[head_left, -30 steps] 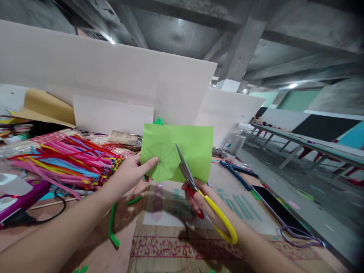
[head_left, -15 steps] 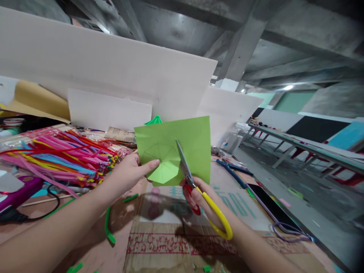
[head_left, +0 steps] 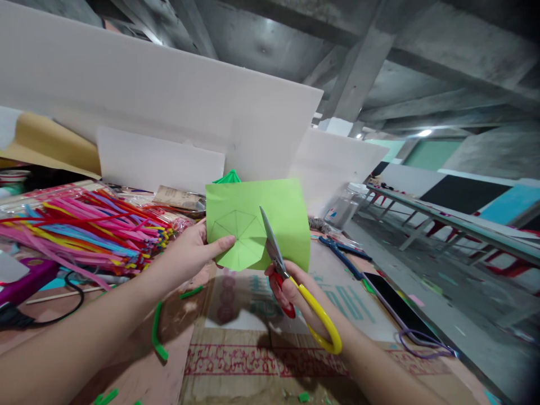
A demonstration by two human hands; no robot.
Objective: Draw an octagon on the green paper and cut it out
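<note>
Head view: nearest, the right hand (head_left: 291, 287) grips the yellow-and-red scissors (head_left: 295, 284), blades now biting along the pencilled octagon where the sheet has turned since a second ago. The left hand (head_left: 192, 253) pinches the thin, matte green paper (head_left: 274, 216) upright above the cardboard-covered table (head_left: 253, 360). Farther left lie fuzzy multicoloured pipe cleaners (head_left: 84, 225).

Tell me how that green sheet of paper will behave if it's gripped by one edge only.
The green paper is probably light and floppy: the left hand pinches it near the drawn wheel-like outline, and its surface shows slight waves. The far side, unsupported, would likely droop or flutter. It seems easy to crease or tear, since the scissors in the right hand are cutting into it.
</note>
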